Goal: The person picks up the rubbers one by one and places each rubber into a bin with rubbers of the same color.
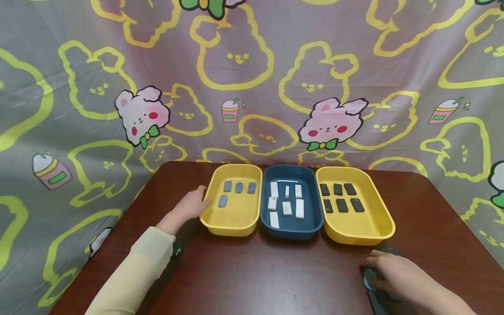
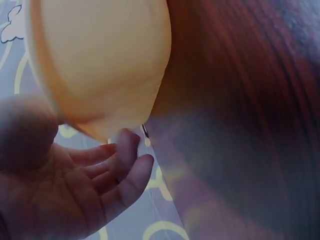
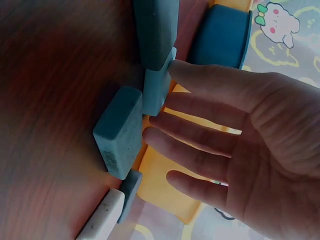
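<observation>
In the head view my left hand (image 1: pixel 190 204) is at the outer rim of the left yellow bin (image 1: pixel 232 231), its thumb over the edge. The left wrist view shows its loosely bent fingers (image 2: pixel 127 175) beside the bin wall (image 2: pixel 105 55). Several grey-blue blocks (image 1: pixel 222 201) lie inside that bin. At the right front, my right hand (image 1: pixel 395 273) hovers low over loose small blocks. In the right wrist view its spread fingers (image 3: pixel 195 155) reach toward a grey-blue block (image 3: pixel 156 90), thumb tip right at its edge. A larger speckled block (image 3: pixel 119 132) lies beside it.
Several white blocks (image 1: pixel 286 208) lie in the middle blue bin (image 1: pixel 293 234). The right yellow bin (image 1: pixel 356 239) holds several black blocks (image 1: pixel 341 205). A white block (image 3: pixel 102 215) lies near the right hand. All stand on a dark wooden table (image 1: pixel 267 271) before a patterned curtain (image 1: pixel 260 87).
</observation>
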`<state>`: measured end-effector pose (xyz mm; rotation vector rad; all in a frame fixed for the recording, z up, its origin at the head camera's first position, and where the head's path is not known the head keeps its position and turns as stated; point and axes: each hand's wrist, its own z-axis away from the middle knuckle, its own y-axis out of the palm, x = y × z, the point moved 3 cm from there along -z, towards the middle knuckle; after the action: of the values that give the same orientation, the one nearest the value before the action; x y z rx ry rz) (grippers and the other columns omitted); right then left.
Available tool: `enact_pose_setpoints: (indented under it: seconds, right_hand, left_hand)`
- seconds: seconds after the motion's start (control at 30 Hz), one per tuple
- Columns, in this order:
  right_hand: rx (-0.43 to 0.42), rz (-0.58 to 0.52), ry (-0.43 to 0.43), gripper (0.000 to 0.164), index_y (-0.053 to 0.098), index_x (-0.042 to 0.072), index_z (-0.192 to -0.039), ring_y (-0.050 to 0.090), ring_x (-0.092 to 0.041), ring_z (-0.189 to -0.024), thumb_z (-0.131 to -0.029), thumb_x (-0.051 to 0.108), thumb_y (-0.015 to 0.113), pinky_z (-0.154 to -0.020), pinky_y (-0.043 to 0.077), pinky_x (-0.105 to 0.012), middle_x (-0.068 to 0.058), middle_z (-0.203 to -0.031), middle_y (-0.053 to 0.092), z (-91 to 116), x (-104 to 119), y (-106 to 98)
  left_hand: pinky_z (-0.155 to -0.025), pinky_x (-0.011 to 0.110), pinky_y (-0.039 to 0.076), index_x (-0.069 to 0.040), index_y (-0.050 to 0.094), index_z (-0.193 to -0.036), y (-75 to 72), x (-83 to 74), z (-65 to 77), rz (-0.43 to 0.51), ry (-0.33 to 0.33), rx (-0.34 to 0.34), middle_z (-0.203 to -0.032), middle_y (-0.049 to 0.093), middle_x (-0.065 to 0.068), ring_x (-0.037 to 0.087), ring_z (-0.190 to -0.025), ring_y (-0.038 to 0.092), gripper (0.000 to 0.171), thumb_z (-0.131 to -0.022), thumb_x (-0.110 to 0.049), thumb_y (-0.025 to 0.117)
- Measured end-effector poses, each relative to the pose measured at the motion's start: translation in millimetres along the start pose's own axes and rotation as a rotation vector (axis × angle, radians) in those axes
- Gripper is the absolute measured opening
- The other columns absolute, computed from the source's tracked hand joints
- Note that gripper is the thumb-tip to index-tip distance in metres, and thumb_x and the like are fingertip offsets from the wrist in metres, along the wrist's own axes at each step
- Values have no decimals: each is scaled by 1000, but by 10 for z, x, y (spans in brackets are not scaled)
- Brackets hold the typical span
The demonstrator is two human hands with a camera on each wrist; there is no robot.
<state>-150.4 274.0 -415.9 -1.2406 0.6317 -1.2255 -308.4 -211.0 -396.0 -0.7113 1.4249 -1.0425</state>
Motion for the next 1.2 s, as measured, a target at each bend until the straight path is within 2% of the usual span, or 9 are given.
enact_pose_setpoints:
  seconds: [0.1, 0.23, 0.3, 0.43, 0.6, 0.7, 0.9, 1.1, 1.2]
  right_hand:
    - [2, 1, -15, 29, 73, 18, -100, 53, -2, -75, -73, 21, 84, -64, 49, -32, 14, -89, 54, 5, 0, 12]
    - [22, -36, 1, 30, 74, 16, -100, 54, -4, -76, -73, 24, 84, -65, 50, -33, 12, -91, 56, 8, -1, 37]
    - [44, -65, 21, 31, 74, 15, -102, 55, -5, -77, -73, 23, 84, -66, 50, -33, 11, -92, 57, 1, -1, 51]
    - [64, -96, 24, 31, 73, 12, -104, 55, -6, -78, -75, 16, 83, -66, 50, -32, 8, -93, 58, -4, -2, 62]
    - [67, -135, 18, 28, 74, 12, -103, 51, -4, -74, -76, 12, 81, -63, 47, -29, 9, -89, 55, -9, -34, 68]
    - [46, -135, -18, 26, 74, 11, -102, 49, -3, -73, -77, 11, 81, -61, 45, -27, 10, -87, 54, -10, -55, 56]
    - [49, -134, 24, 24, 74, 13, -102, 49, -3, -73, -79, 9, 78, -61, 45, -27, 9, -87, 53, 2, -55, 50]
    - [89, -153, -75, 31, 73, 15, -108, 49, -3, -73, -78, 7, 77, -61, 48, -27, 8, -95, 52, 70, -29, 74]
    - [89, -149, -86, 33, 74, 15, -107, 49, -2, -72, -75, 11, 81, -61, 48, -26, 9, -94, 51, 78, -14, 89]
  left_hand:
    - [-66, 38, 50, 13, 37, -132, 41, -50, -4, 20, -37, 22, -90, 62, 20, 25, -72, 61, 44, -101, -16, 47]
    - [-54, 34, 48, 11, 31, -134, 97, -89, 4, -5, -108, 49, -75, 55, 15, 23, -57, 56, 41, -102, -13, 40]
    - [-54, 36, 48, 12, 27, -138, 113, -96, 8, -58, -127, 33, -75, 55, 14, 24, -57, 56, 46, -102, -14, 40]
    - [-59, 40, 49, 16, 28, -140, 128, -114, -4, -170, -114, -8, -75, 57, 15, 26, -61, 56, 51, -100, -13, 40]
    - [-57, 42, 49, 16, 29, -140, 140, -133, -24, -239, -115, -7, -74, 57, 16, 27, -61, 56, 52, -99, -14, 40]
    - [-57, 41, 48, 16, 27, -142, 146, -135, -27, -256, -131, 3, -74, 57, 16, 26, -61, 56, 54, -100, -14, 39]
    - [-57, 39, 48, 15, 25, -145, 155, -137, -33, -260, -158, 21, -73, 56, 14, 25, -61, 56, 54, -101, -15, 37]
    - [-59, 42, 49, 15, 25, -145, 159, -130, -47, -273, -156, 18, -76, 58, 16, 26, -63, 57, 54, -101, -15, 36]
    - [-59, 42, 49, 15, 25, -145, 153, -133, -48, -274, -157, 16, -76, 57, 16, 27, -63, 57, 54, -100, -15, 36]
